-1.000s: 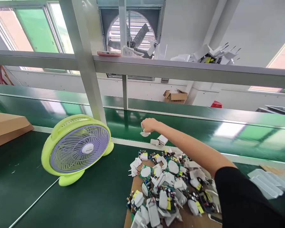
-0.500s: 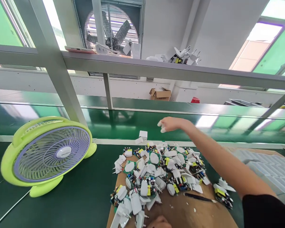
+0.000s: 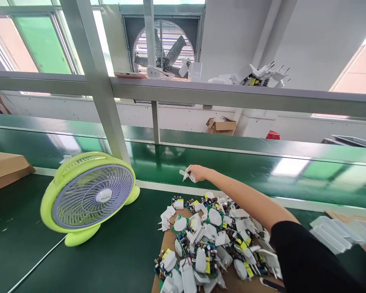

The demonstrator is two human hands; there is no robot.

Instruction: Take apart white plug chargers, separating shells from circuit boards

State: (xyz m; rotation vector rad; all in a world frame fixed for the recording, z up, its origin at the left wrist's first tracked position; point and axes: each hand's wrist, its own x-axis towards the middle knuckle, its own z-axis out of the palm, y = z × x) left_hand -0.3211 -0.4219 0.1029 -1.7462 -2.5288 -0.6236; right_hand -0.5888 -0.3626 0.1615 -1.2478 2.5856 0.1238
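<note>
My right hand (image 3: 199, 172) reaches out over the green conveyor belt, its fingers closed on a small white charger (image 3: 184, 175). White coverings sit on the fingertips, so where finger ends and charger begins is hard to make out. Below and nearer to me, a heap of white plug chargers (image 3: 187, 274) and bare circuit boards (image 3: 215, 216) with yellow-wrapped parts lies on a brown cardboard sheet (image 3: 166, 242). A dark, slender tool (image 3: 273, 284) is partly visible at the heap's lower right. My left hand is out of view.
A lime-green fan (image 3: 91, 199) stands left of the heap, its white cord (image 3: 36, 264) trailing to the front. White trays (image 3: 331, 234) lie at the right. Above the belt, a metal shelf rail (image 3: 201, 91) carries more chargers (image 3: 262, 75) and a phone (image 3: 130, 75).
My right hand has moved left and closed on the white charger that stood at the belt's edge. The view has swung left. The bit of hand at the bottom edge has gone.
</note>
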